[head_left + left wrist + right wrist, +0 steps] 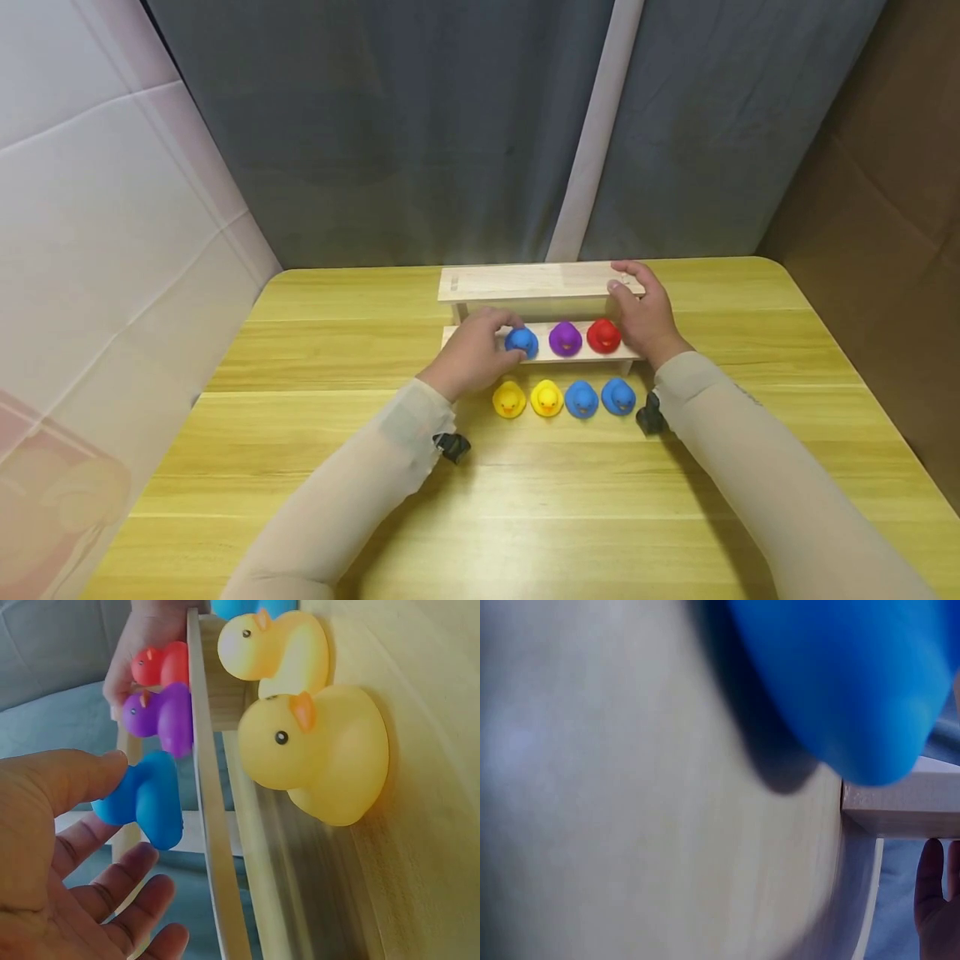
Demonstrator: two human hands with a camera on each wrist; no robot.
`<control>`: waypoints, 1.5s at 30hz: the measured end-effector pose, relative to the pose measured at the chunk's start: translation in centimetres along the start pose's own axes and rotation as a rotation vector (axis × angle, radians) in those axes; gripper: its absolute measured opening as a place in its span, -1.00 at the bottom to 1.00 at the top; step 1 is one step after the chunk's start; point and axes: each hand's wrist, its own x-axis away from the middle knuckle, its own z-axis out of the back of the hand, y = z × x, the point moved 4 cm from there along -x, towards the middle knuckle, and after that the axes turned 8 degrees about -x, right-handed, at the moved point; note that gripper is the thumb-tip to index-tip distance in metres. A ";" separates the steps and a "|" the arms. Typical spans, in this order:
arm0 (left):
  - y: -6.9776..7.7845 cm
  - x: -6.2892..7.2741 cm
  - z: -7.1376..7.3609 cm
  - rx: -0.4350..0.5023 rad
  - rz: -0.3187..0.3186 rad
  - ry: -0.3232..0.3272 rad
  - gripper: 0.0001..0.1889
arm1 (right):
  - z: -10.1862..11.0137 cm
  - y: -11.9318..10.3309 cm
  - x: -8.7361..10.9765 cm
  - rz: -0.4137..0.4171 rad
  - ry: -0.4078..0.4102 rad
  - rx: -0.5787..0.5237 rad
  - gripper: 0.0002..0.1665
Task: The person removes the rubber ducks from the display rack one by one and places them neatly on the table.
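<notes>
A blue rubber duck [521, 342] is pinched between the thumb and index finger of my left hand [476, 354], at the lower step of a two-step wooden rack [525, 283]. The left wrist view shows the thumb on the duck's head [112, 804] and the other fingers spread. To its right, a purple duck [566, 339] and a red duck [603, 336] sit on the same step. My right hand [648, 321] holds the upper step's right end, thumb at the front and a finger behind. Most of that hand lies outside the right wrist view.
In front of the rack, two yellow ducks [547, 399] and two blue ducks [582, 400] stand in a row on the wooden table [525, 517]. A grey curtain [375, 133] hangs behind the table, with a white panel [112, 192] at left and a brown one [885, 192] at right.
</notes>
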 end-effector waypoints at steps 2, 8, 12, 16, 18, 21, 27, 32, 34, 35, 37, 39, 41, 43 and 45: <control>0.1 0.2 0.1 0.014 -0.004 0.002 -0.67 | 0.0 0.0 0.0 -0.007 -0.001 0.004 -0.51; 0.5 1.1 0.4 0.076 -0.028 0.005 -0.69 | 0.2 0.0 0.0 -0.021 -0.007 0.000 -0.50; 1.0 1.6 0.5 0.101 -0.044 0.001 -0.70 | 0.2 0.1 0.0 -0.023 -0.007 0.000 -0.50; 1.4 2.2 0.5 0.100 -0.056 -0.009 -0.70 | 0.2 0.1 0.1 -0.028 -0.009 0.005 -0.50; 1.6 2.4 0.5 0.096 -0.063 -0.012 -0.70 | 0.2 0.0 0.1 -0.040 -0.011 0.004 -0.49; 1.8 2.8 0.5 0.088 -0.080 -0.012 -0.70 | 0.2 0.0 0.2 -0.057 -0.011 0.006 -0.49; 2.0 3.6 0.3 0.070 -0.101 -0.017 -0.71 | 0.2 -0.2 0.3 -0.052 -0.015 0.012 -0.49; 1.9 4.0 0.0 0.073 -0.111 -0.023 -0.72 | 0.2 -0.3 0.4 -0.042 -0.016 0.003 -0.49; 1.9 4.2 -0.2 0.071 -0.119 -0.019 -0.72 | 0.2 -0.3 0.4 -0.039 -0.014 0.002 -0.49; 1.9 4.3 -0.2 0.066 -0.124 -0.017 -0.72 | 0.2 -0.3 0.4 -0.037 -0.012 0.002 -0.49; 1.9 4.6 -0.4 0.052 -0.131 -0.016 -0.73 | 0.1 -0.4 0.3 -0.033 -0.010 0.001 -0.49; 2.0 4.8 -0.5 0.035 -0.135 -0.015 -0.75 | 0.1 -0.3 0.3 -0.035 -0.011 0.003 -0.49; 2.0 5.1 -0.7 0.017 -0.142 -0.015 -0.77 | 0.2 -0.3 0.3 -0.036 -0.011 0.006 -0.49; 2.0 5.3 -0.8 -0.003 -0.142 -0.015 -0.78 | 0.2 -0.2 0.3 -0.037 -0.012 0.006 -0.48; 2.0 5.5 -0.9 -0.019 -0.145 -0.012 -0.78 | 0.2 -0.2 0.2 -0.034 -0.015 0.004 -0.48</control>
